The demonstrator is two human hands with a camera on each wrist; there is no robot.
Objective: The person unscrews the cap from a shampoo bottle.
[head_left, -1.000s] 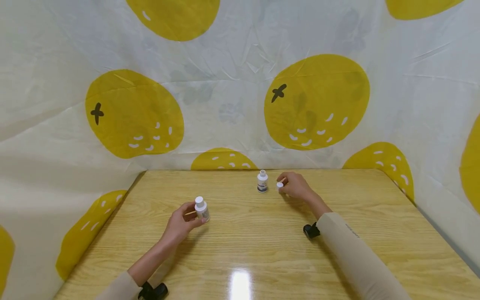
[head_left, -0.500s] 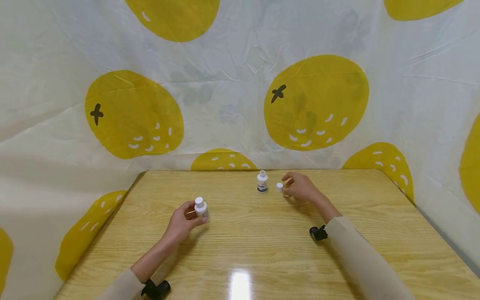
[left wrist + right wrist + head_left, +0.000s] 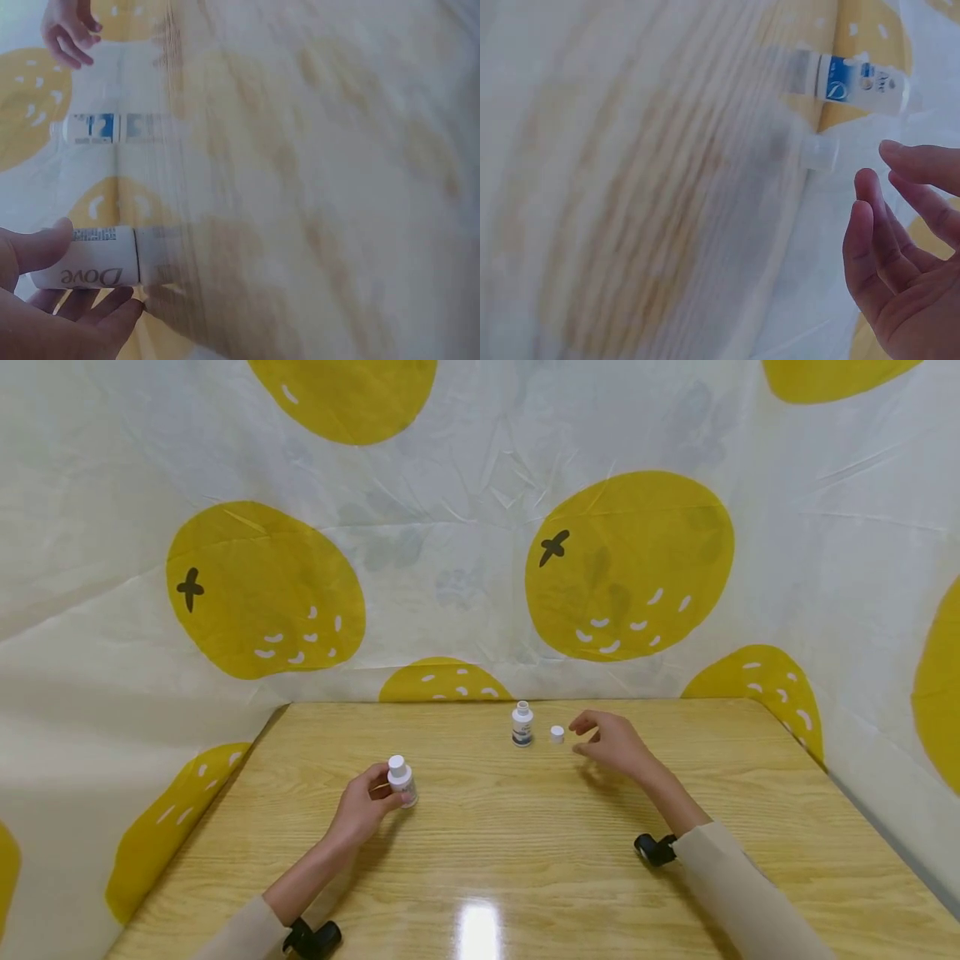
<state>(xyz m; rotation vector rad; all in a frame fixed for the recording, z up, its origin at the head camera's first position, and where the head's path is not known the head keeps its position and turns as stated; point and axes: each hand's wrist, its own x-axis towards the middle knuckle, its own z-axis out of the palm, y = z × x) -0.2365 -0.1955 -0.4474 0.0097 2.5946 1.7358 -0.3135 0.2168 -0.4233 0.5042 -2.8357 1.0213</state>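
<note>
On the left of the table, my left hand [image 3: 362,803] grips a white capped bottle [image 3: 402,783] between thumb and fingers. In the left wrist view the word Dove shows on this bottle [image 3: 97,262], and its base is at the table surface. Farther back stands a second white bottle [image 3: 522,727] with a blue band, upright and uncapped. A small white cap [image 3: 557,734] lies on the table just right of it. My right hand [image 3: 615,745] is to the right of the cap, apart from it, fingers loosely bent and holding nothing.
The wooden table [image 3: 480,835] reaches back to a hanging cloth [image 3: 450,577] printed with yellow fruit, which also runs along both sides. A black wrist camera [image 3: 656,850] sits under the right sleeve, another wrist camera [image 3: 313,938] under the left.
My right hand has let go of the small cap and drawn back to the right. The cap stays on the table. My left hand still holds its bottle in the same place.
</note>
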